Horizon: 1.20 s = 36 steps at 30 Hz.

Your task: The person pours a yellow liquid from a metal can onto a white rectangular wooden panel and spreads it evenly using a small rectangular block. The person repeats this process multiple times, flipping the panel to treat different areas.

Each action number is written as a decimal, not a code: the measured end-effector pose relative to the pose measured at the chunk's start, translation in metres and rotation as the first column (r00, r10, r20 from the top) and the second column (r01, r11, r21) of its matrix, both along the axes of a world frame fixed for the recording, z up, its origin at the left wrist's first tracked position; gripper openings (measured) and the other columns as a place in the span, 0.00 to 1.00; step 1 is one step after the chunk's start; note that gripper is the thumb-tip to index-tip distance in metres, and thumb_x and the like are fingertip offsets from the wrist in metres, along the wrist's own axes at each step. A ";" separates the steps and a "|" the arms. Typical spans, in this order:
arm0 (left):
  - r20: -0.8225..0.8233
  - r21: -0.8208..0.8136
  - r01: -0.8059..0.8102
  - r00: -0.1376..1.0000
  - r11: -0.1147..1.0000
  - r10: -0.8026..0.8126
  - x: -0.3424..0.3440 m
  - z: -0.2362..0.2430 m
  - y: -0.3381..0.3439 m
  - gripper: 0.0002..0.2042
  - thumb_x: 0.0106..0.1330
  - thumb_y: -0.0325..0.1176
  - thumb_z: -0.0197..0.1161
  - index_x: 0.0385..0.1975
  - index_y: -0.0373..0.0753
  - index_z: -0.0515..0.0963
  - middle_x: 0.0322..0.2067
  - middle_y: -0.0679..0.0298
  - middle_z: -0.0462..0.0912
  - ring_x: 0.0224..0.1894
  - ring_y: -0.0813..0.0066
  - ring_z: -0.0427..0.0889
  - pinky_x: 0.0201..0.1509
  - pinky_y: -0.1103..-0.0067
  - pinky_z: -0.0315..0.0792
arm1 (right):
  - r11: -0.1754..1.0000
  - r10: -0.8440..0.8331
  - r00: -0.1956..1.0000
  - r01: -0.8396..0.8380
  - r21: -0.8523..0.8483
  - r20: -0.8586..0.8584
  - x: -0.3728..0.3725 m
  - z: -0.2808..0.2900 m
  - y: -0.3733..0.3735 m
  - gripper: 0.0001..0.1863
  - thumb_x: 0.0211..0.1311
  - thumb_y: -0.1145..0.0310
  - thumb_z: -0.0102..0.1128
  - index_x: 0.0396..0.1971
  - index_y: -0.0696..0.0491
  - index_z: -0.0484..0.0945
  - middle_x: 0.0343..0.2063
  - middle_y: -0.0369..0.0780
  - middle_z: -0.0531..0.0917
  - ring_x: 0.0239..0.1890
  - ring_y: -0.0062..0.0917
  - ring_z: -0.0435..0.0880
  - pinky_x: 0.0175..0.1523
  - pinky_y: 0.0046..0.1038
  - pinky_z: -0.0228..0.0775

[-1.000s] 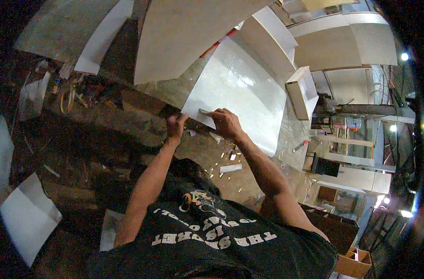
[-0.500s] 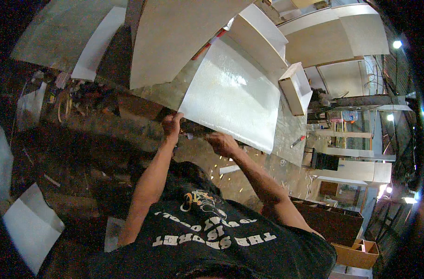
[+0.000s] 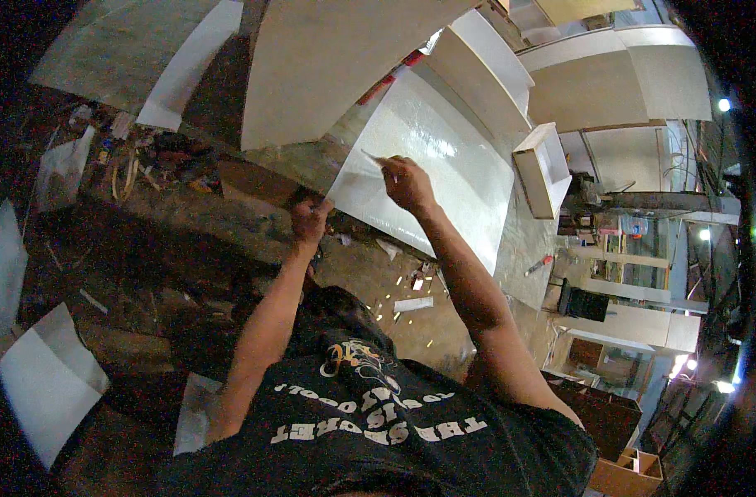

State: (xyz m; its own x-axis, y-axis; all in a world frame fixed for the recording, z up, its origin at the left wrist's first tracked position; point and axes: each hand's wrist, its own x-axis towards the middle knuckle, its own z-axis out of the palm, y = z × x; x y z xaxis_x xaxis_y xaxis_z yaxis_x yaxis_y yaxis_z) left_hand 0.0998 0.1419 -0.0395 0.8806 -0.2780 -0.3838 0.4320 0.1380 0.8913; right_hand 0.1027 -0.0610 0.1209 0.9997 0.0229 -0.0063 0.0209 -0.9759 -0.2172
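Note:
A glossy white sheet (image 3: 452, 178) lies on a table in front of me, its near edge toward my body. My left hand (image 3: 310, 219) is closed at the near left corner of this sheet, with the thumb against the edge. Above the sheet's left part is my right hand (image 3: 408, 184), its fingers wrapped round a thin pointed tool (image 3: 370, 156). The tool's tip points to the far left; its handle is hidden in the fist, so its exact kind cannot be made out.
A large beige panel (image 3: 336, 66) stands beyond the sheet's left side. To the right are a shallow open white box (image 3: 548, 170) and a red-handled tool (image 3: 540, 265). Scraps (image 3: 413, 304) litter the floor below. A wooden drawer-like box (image 3: 626, 474) sits at lower right.
My right hand has moved up and away from the sheet's near edge to over its surface, where the pointed tool now shows. My left hand stays at the corner.

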 end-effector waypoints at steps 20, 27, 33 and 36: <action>0.172 -0.013 0.125 0.978 0.992 -0.121 0.024 0.007 0.021 0.20 0.65 0.47 0.60 0.21 0.34 0.80 0.18 0.65 0.79 0.20 0.74 0.73 0.28 0.71 0.66 | 0.986 0.054 0.998 -0.050 0.162 -0.018 -0.022 -0.012 0.030 0.12 0.56 0.77 0.53 0.38 0.55 0.83 0.35 0.48 0.85 0.40 0.45 0.84 0.45 0.41 0.77; 0.222 0.378 0.356 0.862 0.855 -0.457 0.054 -0.053 0.014 0.23 0.66 0.50 0.58 0.23 0.32 0.80 0.19 0.58 0.80 0.26 0.68 0.79 0.34 0.69 0.71 | 0.989 0.083 0.996 -0.079 0.122 -0.034 -0.048 -0.023 0.059 0.16 0.52 0.63 0.70 0.41 0.50 0.83 0.34 0.41 0.84 0.38 0.40 0.82 0.44 0.37 0.77; 0.442 0.193 0.054 0.887 0.980 -0.136 0.070 -0.072 0.043 0.18 0.66 0.46 0.57 0.29 0.35 0.83 0.23 0.58 0.81 0.30 0.69 0.81 0.36 0.70 0.72 | 0.989 -0.016 0.977 0.047 0.141 -0.210 -0.064 -0.062 0.061 0.16 0.52 0.62 0.69 0.43 0.45 0.83 0.34 0.43 0.85 0.38 0.41 0.84 0.42 0.41 0.78; 0.292 0.059 0.149 0.943 0.987 -0.160 0.083 -0.067 0.065 0.17 0.66 0.45 0.59 0.30 0.36 0.85 0.24 0.62 0.83 0.30 0.73 0.80 0.38 0.73 0.72 | 0.994 0.039 0.988 -0.023 0.109 -0.151 -0.105 -0.090 0.083 0.16 0.55 0.69 0.60 0.45 0.45 0.83 0.36 0.46 0.85 0.39 0.44 0.84 0.43 0.43 0.79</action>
State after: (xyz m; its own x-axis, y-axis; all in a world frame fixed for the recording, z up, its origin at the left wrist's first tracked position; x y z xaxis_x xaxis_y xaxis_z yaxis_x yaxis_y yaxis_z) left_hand 0.1826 0.2064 -0.1066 0.9031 -0.4106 -0.1255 0.1626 0.0565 0.9851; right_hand -0.0027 0.0219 0.0313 0.9860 0.0627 -0.1543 0.0096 -0.9462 -0.3233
